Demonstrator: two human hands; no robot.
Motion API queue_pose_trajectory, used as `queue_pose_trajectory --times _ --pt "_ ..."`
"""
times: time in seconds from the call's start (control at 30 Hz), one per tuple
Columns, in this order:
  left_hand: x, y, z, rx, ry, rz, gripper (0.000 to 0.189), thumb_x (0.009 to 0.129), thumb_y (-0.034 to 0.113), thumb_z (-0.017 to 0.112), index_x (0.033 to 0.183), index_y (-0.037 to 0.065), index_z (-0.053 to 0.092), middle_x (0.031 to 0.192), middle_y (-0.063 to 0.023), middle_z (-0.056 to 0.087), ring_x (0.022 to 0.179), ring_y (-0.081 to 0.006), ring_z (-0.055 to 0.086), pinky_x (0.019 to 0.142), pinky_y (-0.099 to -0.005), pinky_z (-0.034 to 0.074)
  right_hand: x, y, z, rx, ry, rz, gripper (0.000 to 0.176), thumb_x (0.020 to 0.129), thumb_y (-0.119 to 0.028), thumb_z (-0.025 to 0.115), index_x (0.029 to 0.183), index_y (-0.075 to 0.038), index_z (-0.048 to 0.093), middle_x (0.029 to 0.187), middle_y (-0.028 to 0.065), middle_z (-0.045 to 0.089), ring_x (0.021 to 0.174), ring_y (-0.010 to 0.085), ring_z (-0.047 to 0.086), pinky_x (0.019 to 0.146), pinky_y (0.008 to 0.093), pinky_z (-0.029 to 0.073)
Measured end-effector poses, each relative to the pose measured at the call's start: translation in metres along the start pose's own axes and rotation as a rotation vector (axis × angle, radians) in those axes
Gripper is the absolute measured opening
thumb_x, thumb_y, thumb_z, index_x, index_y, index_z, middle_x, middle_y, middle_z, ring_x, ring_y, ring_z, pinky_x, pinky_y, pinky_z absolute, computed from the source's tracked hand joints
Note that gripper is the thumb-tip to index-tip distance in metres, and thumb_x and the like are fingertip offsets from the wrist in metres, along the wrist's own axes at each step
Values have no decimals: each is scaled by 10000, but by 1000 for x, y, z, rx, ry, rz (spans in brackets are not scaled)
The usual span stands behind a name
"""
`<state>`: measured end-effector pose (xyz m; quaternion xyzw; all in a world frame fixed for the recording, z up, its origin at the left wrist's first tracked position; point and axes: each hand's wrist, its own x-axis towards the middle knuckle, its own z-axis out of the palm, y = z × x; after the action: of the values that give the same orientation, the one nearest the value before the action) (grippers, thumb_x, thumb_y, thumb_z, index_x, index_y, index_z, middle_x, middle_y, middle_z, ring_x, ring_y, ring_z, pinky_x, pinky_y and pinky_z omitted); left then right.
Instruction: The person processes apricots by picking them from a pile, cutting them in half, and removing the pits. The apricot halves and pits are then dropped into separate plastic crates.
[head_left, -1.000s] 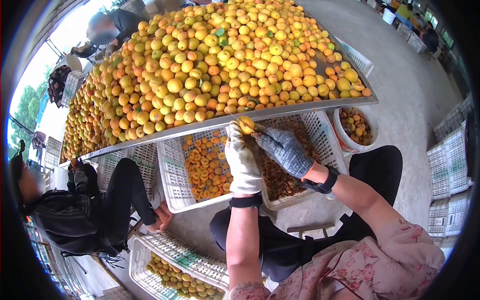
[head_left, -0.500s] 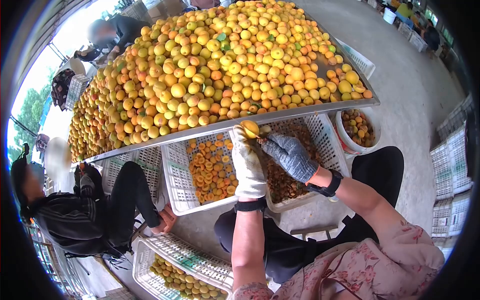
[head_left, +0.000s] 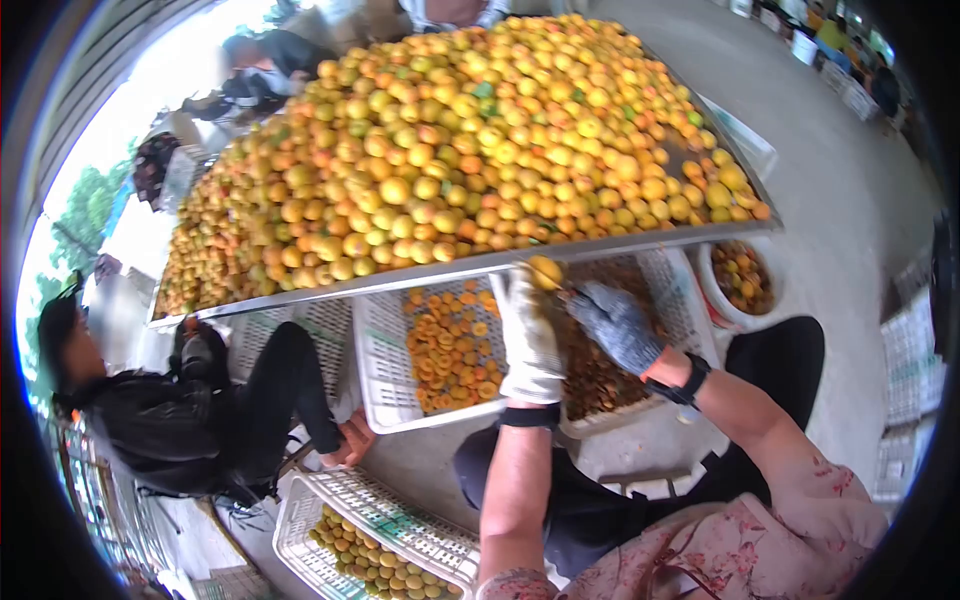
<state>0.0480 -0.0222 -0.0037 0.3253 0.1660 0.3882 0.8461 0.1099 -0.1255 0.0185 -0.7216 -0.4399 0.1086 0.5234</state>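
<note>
In a white glove, my left hand (head_left: 529, 345) grips a yellow-orange apricot (head_left: 545, 272) just below the table's metal front edge. My right hand (head_left: 618, 327), wearing a grey knitted glove, is close to the fruit on its right, fingers pinched together; whatever they hold is too small and blurred to make out. Beneath the hands are two white crates: the left crate (head_left: 380, 385) contains halved apricots (head_left: 445, 365), and the right crate (head_left: 690, 300) contains brown pits (head_left: 597, 385). Ahead, a big heap of whole apricots (head_left: 430, 170) covers the table.
A white bucket (head_left: 771, 310) of darker fruit stands right of the crates. A co-worker (head_left: 170, 425) sits at left, hands near the table edge. At lower left is another crate (head_left: 400, 512) with greenish-yellow fruit. More people sit behind the table; stacked crates (head_left: 912, 350) stand far right.
The view has shifted, so the scene sits lower and further right. My right fingers have drawn slightly away from the apricot, which stays in my left hand.
</note>
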Motion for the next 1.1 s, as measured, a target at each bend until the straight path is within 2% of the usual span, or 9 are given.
queue_pose_trajectory --times 0.23,0.33,0.4,0.53,0.63,0.67,0.8,0.97,1.1 --pt "6 -15 -19 471 83 250 390 979 429 417 998 60 543 860 -28 564 772 -104 509 718 -250 427 2 -7 3 38 -74 155 212 887 -208 586 930 -3 623 803 232 615 749 408 585 630 425 465" --pt "5 -12 -14 227 121 146 429 967 472 412 1006 64 538 855 -35 565 779 -129 534 741 -276 450 1 2 11 -25 -48 -1 213 890 -216 587 938 -10 616 808 221 618 736 397 591 615 421 467" --pt "4 4 -3 -227 187 -127 448 950 505 424 998 74 535 869 -39 569 803 -167 560 777 -317 473 -5 13 11 -70 -44 -57 209 890 -215 589 930 -12 612 805 215 619 728 393 592 606 422 467" --pt "12 16 -8 -349 238 -44 439 942 504 442 952 76 538 876 -59 561 779 -179 556 795 -357 486 -51 34 -9 -28 14 -157 138 908 -158 572 901 -24 604 734 111 633 589 239 582 532 350 449" --pt "8 5 -21 627 139 467 409 995 360 393 1017 -22 537 940 -101 572 831 -192 543 798 -335 470 -38 27 -8 492 38 108 122 912 -138 577 953 -30 615 757 20 626 581 121 541 515 293 436" --pt "-9 18 1 777 87 412 376 1002 282 354 1068 -44 530 954 -132 572 834 -217 537 795 -329 457 -34 26 -19 794 88 302 143 910 -135 586 1002 -33 623 787 -22 618 609 73 524 517 267 433" --pt "-19 -1 27 1200 -114 642 214 901 136 481 1024 -2 588 944 -191 599 905 -370 557 823 -426 432 9 10 -2 724 301 372 191 895 -143 616 1051 -34 639 850 -44 618 711 63 550 604 246 456" --pt "-19 12 32 1310 -156 656 230 905 155 495 1049 -5 578 923 -214 612 872 -406 561 789 -451 439 20 18 16 836 443 296 142 905 -128 598 978 -29 670 868 -18 639 811 67 549 755 231 435" --pt "-21 6 35 1303 -145 750 213 930 143 487 1065 -2 564 919 -217 628 818 -407 598 714 -428 481 28 14 11 700 364 252 134 906 -131 593 913 -13 657 831 12 645 759 72 537 708 243 445"
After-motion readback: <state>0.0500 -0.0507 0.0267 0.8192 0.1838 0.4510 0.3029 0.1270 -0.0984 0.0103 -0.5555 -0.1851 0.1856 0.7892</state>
